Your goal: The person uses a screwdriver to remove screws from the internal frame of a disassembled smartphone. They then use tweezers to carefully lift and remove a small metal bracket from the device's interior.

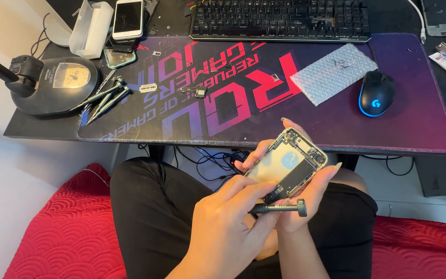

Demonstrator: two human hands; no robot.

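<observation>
My right hand (305,194) holds an opened phone (287,165) above my lap, back cover off and internals facing up. Its fingers wrap around the phone's left and right edges. My left hand (223,227) comes in from the lower left and grips a small dark precision screwdriver (280,208). The screwdriver lies about level under the phone's near end, its round cap pointing right and its tip hidden by the fingers. The left forefinger rests on the phone's near end.
A dark desk mat (388,129) covers the desk edge ahead. On it lie a bubble-wrap pouch (333,72), a black mouse (376,93), several slim tools (104,98), a razor blade (148,88) and small parts (194,92). A keyboard (280,19), other phones (128,18) and a lamp base (52,85) stand behind.
</observation>
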